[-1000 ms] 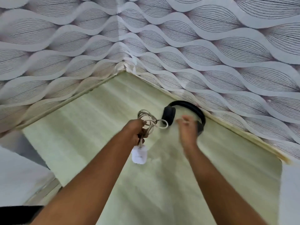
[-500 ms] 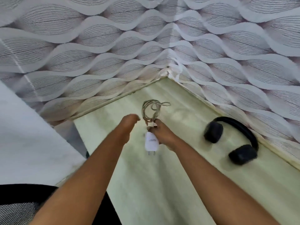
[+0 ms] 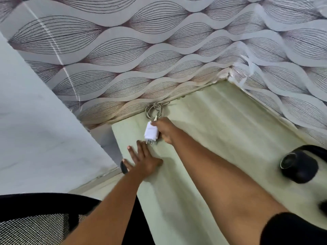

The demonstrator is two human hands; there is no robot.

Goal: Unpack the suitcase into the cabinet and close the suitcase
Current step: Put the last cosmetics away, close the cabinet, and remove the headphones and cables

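Note:
A white charger plug (image 3: 151, 133) with a coiled beige cable (image 3: 154, 110) lies near the back left edge of the pale green cabinet shelf (image 3: 221, 131). My right hand (image 3: 163, 129) is closed around the plug, the cable coil resting against the patterned wall. My left hand (image 3: 141, 160) lies flat and open on the shelf's left edge, just below the plug's pins. Black headphones (image 3: 299, 167) rest on the shelf at the far right, partly cut off by the frame. The suitcase is not in view.
Wave-patterned wallpaper (image 3: 141, 50) lines the back and right walls of the cabinet. A white panel (image 3: 35, 129) stands at the left. A black mesh chair (image 3: 35, 221) sits at the lower left. A small dark object (image 3: 123, 167) shows beside my left hand.
The charger passed from my left hand to my right and moved back to the shelf's rear left edge. My left hand let go and now lies flat. The view swung left.

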